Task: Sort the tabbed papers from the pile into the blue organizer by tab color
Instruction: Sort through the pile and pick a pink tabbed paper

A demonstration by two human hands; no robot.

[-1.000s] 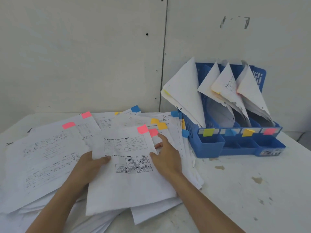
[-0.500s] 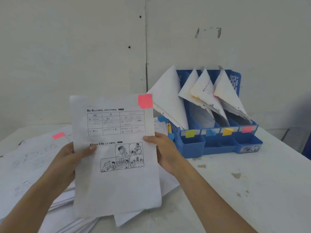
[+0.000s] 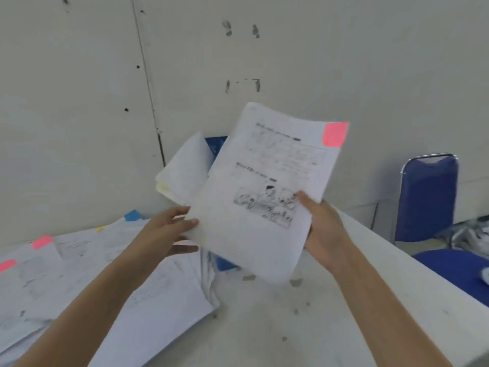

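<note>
I hold up a white sheet [image 3: 254,234] with a pink tab [image 3: 334,134] at its top right corner, tilted to the right. My right hand [image 3: 324,231] grips its right edge, thumb on the printed drawing. The straight fingers of my left hand [image 3: 164,234] touch the left edge. The sheet hides most of the blue organizer [image 3: 215,144]; only a top corner and a bit of its base show. A sorted bundle [image 3: 185,168] with a yellow tab leans out of it at the left. The paper pile [image 3: 79,274] lies at the lower left, with pink, yellow and blue tabs showing.
The white table [image 3: 277,327] is stained, and its right edge runs diagonally at the right. Beyond that edge stands a blue chair [image 3: 428,197]. A grey wall rises close behind the organizer.
The pink-tabbed sheet has moved up and to the right, in front of the organizer, and tilted. My left hand's hold has loosened to a fingertip touch. The view has swung right, bringing the chair in.
</note>
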